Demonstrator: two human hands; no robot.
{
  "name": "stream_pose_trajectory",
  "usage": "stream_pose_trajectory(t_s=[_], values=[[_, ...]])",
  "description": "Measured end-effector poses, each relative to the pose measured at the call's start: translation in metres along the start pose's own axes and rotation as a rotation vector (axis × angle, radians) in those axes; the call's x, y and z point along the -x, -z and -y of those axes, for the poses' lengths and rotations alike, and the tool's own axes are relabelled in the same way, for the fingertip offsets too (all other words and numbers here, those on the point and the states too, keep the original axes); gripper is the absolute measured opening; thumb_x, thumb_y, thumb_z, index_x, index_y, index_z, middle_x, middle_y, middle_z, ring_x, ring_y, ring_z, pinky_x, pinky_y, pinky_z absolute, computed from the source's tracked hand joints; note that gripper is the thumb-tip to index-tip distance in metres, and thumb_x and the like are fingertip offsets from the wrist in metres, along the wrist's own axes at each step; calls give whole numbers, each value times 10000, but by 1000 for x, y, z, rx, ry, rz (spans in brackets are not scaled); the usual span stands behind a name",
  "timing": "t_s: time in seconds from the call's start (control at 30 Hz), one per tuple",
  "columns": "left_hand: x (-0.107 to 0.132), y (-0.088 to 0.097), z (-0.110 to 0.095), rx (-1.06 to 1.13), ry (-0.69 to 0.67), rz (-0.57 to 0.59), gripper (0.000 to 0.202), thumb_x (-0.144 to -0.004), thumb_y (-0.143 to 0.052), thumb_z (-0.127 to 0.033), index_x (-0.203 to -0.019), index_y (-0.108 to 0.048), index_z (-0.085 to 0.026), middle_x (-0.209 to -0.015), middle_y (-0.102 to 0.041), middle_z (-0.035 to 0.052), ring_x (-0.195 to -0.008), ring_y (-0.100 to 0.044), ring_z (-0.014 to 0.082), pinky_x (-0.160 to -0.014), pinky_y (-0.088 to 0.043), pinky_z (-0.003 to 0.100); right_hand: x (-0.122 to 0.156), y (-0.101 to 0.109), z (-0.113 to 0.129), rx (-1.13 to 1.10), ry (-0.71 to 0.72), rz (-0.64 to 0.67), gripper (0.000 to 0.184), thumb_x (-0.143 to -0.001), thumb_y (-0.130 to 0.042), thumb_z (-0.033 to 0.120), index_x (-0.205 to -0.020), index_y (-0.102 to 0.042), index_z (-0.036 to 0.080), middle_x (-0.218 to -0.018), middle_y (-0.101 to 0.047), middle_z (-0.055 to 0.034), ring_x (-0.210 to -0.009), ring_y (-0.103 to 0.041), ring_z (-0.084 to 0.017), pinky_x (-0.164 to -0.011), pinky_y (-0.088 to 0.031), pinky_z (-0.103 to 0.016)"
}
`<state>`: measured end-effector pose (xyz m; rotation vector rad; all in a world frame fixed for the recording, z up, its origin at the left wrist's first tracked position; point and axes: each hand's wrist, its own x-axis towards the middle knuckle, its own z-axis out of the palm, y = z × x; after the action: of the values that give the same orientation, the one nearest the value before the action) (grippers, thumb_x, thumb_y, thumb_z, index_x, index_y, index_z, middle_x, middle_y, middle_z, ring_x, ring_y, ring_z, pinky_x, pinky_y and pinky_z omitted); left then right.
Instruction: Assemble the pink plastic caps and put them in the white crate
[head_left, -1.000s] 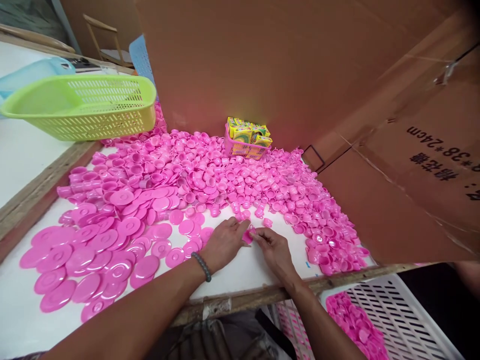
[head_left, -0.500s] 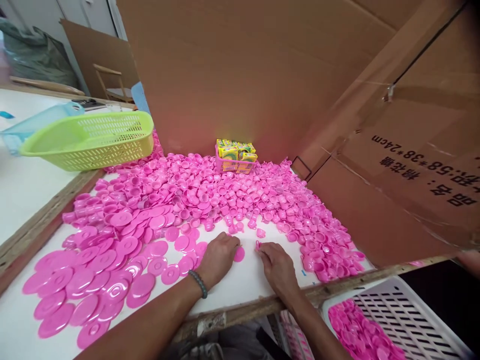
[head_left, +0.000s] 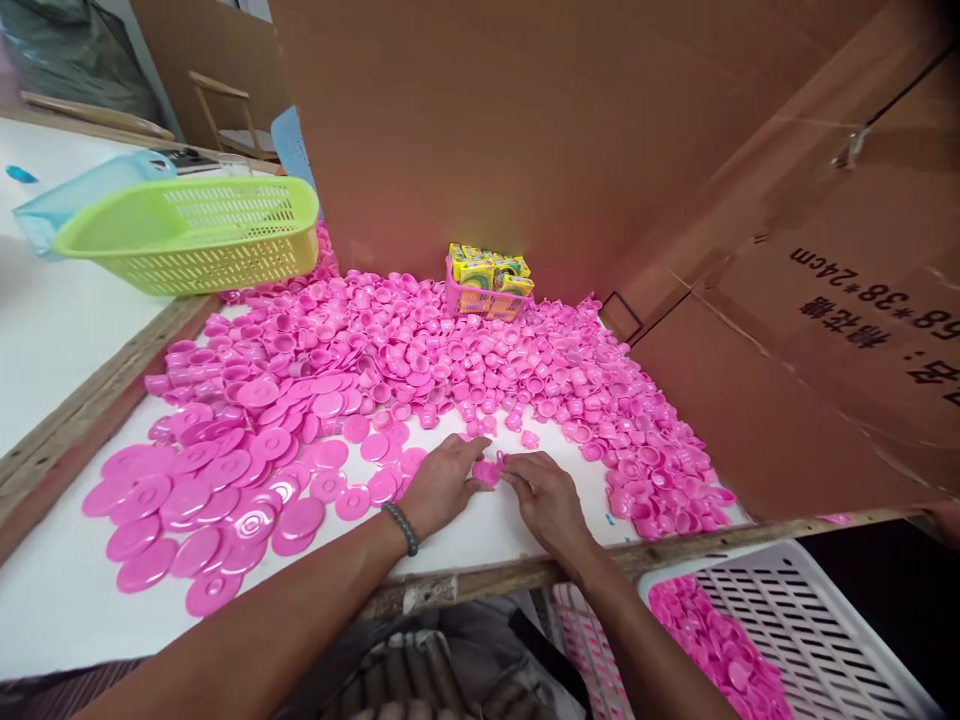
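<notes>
over the white tabletop point(head_left: 487, 530), a small pink piece point(head_left: 501, 459) is pinched by the right hand point(head_left: 547, 498); beside a pink disc point(head_left: 485, 473), the left hand point(head_left: 444, 487) is held, thumb and fingers spread.

The cups point(head_left: 534, 384) and discs point(head_left: 298, 518) are pink, the tabletop point(head_left: 487, 535) white. The large basket point(head_left: 217, 264) is lime green; the small basket point(head_left: 484, 306), pink; its boxes point(head_left: 474, 272), yellow with green. The cardboard point(head_left: 525, 120) is brown with black lettering, the bracelet point(head_left: 403, 528) grey-green, the crate point(head_left: 791, 557) white.
</notes>
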<state>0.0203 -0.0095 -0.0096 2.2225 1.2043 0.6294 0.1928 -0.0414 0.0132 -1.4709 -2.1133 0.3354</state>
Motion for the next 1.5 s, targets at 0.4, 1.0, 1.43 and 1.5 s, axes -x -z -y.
stream_pose_trajectory(t_s=[0.4, 1.0, 1.43, 1.5], values=[[-2, -4, 3, 50, 21, -38, 575, -748, -596, -328, -1248, -338, -210, -927, -553, 48, -918, -513, 189, -780, -447, 310, -11, -5, 4, 245, 237, 232, 214, -829, -397, 56, -798, -584, 155, -722, -582, -36, -716, -468, -159, -649, -384, -273], [-6, 10, 5, 448, 97, 66, 237, -724, -604, -340, -905, -607, -188, -766, -633, 9, -690, -566, 130, -627, -431, 217, -4, -15, 2, -439, -374, 99, 212, -824, -492, 328, -768, -622, 169, -704, -636, -13, -655, -564, -145, -598, -451, -259], [-16, 6, 3, 819, 529, 185, 333, -593, -698, -388, -711, -495, -152, -460, -530, -37, -405, -520, 105, -400, -427, 205, -2, -6, 5, -58, -27, 144, 205, -792, -575, 299, -977, -629, 229, -836, -594, -42, -797, -526, -170, -688, -448, -291], [-16, 8, 2, 832, 554, 204, 348, -586, -708, -378, -726, -481, -154, -460, -530, -40, -409, -533, 107, -409, -442, 210, -6, -7, 4, -24, -18, 175, 161, -788, -580, 285, -924, -643, 224, -780, -584, -35, -744, -512, -164, -641, -433, -278]])
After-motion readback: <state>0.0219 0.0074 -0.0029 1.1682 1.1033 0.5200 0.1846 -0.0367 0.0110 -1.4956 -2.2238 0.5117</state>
